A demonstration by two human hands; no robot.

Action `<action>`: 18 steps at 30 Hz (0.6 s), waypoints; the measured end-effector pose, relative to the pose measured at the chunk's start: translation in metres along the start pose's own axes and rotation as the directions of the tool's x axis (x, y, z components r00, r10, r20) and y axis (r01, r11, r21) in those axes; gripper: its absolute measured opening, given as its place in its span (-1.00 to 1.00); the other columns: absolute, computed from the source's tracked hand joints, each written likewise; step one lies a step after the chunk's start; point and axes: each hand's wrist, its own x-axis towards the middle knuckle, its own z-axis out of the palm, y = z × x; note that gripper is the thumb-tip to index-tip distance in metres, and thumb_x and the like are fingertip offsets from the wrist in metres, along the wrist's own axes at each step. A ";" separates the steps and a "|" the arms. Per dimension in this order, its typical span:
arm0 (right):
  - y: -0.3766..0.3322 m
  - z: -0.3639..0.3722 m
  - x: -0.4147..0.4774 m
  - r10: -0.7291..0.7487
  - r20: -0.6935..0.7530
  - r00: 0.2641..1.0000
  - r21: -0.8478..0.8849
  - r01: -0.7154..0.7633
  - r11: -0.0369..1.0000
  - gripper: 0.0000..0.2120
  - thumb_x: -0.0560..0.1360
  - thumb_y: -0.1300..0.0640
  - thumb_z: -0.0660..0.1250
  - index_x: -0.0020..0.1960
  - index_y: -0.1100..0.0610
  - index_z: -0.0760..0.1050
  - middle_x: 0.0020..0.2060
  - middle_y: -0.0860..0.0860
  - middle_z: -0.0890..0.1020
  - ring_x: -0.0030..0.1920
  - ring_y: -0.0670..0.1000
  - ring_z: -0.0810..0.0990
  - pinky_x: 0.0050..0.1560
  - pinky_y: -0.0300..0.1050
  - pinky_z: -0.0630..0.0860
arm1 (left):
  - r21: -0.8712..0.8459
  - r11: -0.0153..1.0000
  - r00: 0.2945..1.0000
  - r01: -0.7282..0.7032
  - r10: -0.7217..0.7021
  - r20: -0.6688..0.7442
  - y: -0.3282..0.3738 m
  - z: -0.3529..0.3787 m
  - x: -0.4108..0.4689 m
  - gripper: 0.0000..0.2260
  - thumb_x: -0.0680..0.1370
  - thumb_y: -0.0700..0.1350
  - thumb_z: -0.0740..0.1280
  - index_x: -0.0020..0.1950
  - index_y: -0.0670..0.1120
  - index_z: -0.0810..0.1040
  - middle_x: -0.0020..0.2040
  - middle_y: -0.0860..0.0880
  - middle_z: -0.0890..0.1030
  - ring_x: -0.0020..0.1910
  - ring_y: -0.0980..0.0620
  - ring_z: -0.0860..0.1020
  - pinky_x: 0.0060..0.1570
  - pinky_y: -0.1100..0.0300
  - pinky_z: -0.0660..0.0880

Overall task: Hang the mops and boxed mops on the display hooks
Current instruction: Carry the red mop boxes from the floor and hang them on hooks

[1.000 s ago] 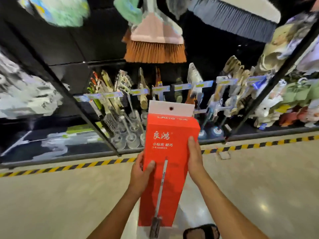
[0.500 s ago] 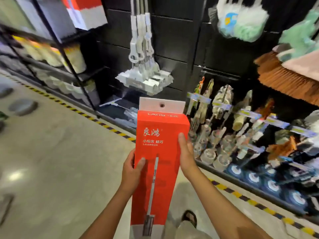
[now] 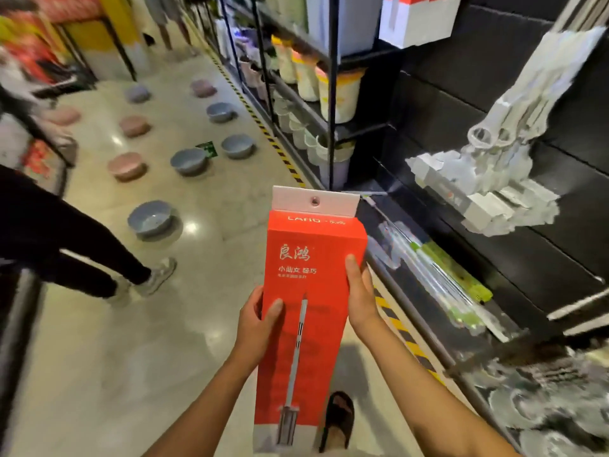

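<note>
A tall red boxed mop [image 3: 309, 285] with a white hang tab and a hole at its top stands upright in front of me. My left hand [image 3: 255, 328] grips its left edge, thumb on the front. My right hand [image 3: 361, 296] clasps its right edge. To the right, several white flat mops [image 3: 494, 166] hang head-down against the black display wall. Another red and white boxed mop [image 3: 417, 18] hangs at the top right. Packaged mops [image 3: 441, 272] lie on the low black shelf beside the box.
Several grey and pink basins [image 3: 153, 221] sit on the shiny floor to the left. A person's legs [image 3: 82, 255] in black trousers stride at the left. A black rack [image 3: 333, 103] of bins stands ahead; yellow-black tape [image 3: 400, 328] edges the shelf base.
My view has swung left, from the brush hooks past the hanging white mops to the aisle. Both hands keep the same hold on the red box.
</note>
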 end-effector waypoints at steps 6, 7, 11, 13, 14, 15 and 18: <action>0.002 0.071 0.102 0.024 0.205 0.978 -0.030 -0.019 0.999 -0.50 0.65 -0.18 0.24 0.48 0.06 0.40 0.25 -0.04 0.64 0.17 -0.23 0.66 0.11 -0.34 0.57 | 0.014 1.000 0.983 0.018 -0.015 -0.181 0.015 -0.037 0.073 -0.33 0.39 0.42 0.42 0.34 0.04 0.54 0.18 0.10 0.72 0.14 0.03 0.72 0.11 0.08 0.67; 0.001 0.083 0.114 0.036 0.217 0.975 -0.038 -0.028 0.999 -0.36 0.56 -0.28 0.25 0.52 0.05 0.38 0.30 -0.02 0.63 0.25 -0.13 0.65 0.21 -0.22 0.58 | 0.005 1.000 0.978 0.015 -0.013 -0.208 0.018 -0.042 0.082 -0.29 0.37 0.45 0.42 0.35 0.03 0.53 0.17 0.12 0.72 0.13 0.04 0.71 0.08 0.14 0.67; -0.003 0.129 0.163 0.087 0.314 0.945 -0.050 -0.075 0.996 -0.20 0.44 -0.40 0.28 0.53 0.04 0.38 0.32 0.07 0.63 0.29 0.05 0.64 0.29 0.04 0.60 | 0.002 1.000 0.960 0.020 -0.019 -0.281 0.024 -0.068 0.125 -0.36 0.43 0.36 0.42 0.38 0.01 0.52 0.21 0.06 0.71 0.16 0.01 0.71 0.09 0.11 0.66; -0.001 0.151 0.189 0.092 0.346 0.934 -0.039 -0.083 0.996 -0.21 0.42 -0.39 0.26 0.51 0.04 0.39 0.28 0.06 0.65 0.24 0.01 0.67 0.22 -0.06 0.64 | -0.008 1.000 0.951 0.025 -0.026 -0.309 0.020 -0.081 0.150 -0.41 0.45 0.31 0.40 0.38 0.03 0.52 0.21 0.05 0.71 0.16 0.01 0.71 0.12 0.05 0.66; -0.001 0.162 0.201 0.079 0.357 0.931 -0.036 -0.071 0.997 -0.21 0.42 -0.38 0.25 0.51 0.04 0.39 0.29 0.05 0.65 0.24 0.00 0.67 0.20 -0.11 0.64 | -0.015 1.000 0.947 0.025 -0.029 -0.321 0.019 -0.087 0.163 -0.41 0.44 0.32 0.41 0.37 0.04 0.52 0.21 0.06 0.71 0.16 0.02 0.71 0.12 0.06 0.66; 0.000 0.172 0.213 0.068 0.365 0.928 -0.037 -0.058 0.998 -0.20 0.43 -0.38 0.25 0.52 0.06 0.38 0.30 0.06 0.64 0.25 0.00 0.66 0.21 -0.12 0.63 | -0.024 1.000 0.944 0.021 -0.028 -0.329 0.019 -0.093 0.176 -0.38 0.42 0.37 0.42 0.36 0.06 0.53 0.20 0.08 0.71 0.16 0.03 0.71 0.12 0.07 0.66; 0.002 0.199 0.250 0.066 0.372 0.926 -0.063 -0.045 0.997 -0.17 0.46 -0.41 0.26 0.55 0.09 0.35 0.35 0.10 0.60 0.32 0.06 0.63 0.33 0.05 0.58 | -0.024 1.000 0.948 0.018 -0.025 -0.317 0.018 -0.111 0.223 -0.28 0.35 0.44 0.44 0.37 0.06 0.53 0.18 0.12 0.71 0.15 0.09 0.70 0.10 0.16 0.65</action>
